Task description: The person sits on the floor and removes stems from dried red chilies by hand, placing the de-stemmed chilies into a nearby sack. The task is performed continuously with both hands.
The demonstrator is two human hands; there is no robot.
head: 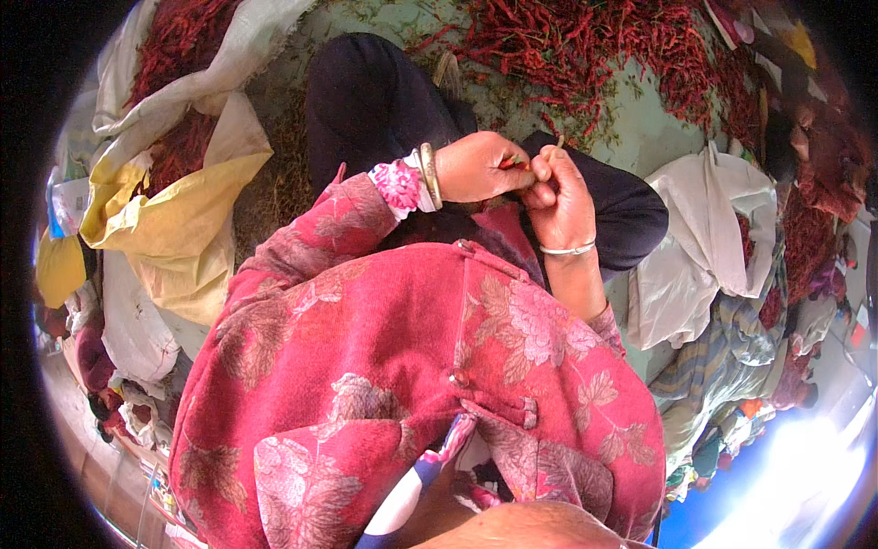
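My left hand (480,168), with a gold-coloured bangle and a pink flowered cuff at the wrist, is closed around red chili peppers (513,162). Small red and green parts of them show between the fingers. Against its fingertips, my right hand (564,195) is curled, with a silver bangle at its wrist. A thin pale chili stalk (561,141) sticks up from the right fingers; the rest of what they pinch is hidden. Both hands meet above my dark-trousered lap. Beyond my knees lies a loose heap of red chili peppers (583,48) on a pale green sheet (634,103).
A yellow-and-white woven sack (178,226) with red chilies stands open at the left. On the right are a white sack (699,240) and a striped cloth or sack (727,343). Plant scraps (274,151) litter the ground beside my left knee. Other people sit at the far right.
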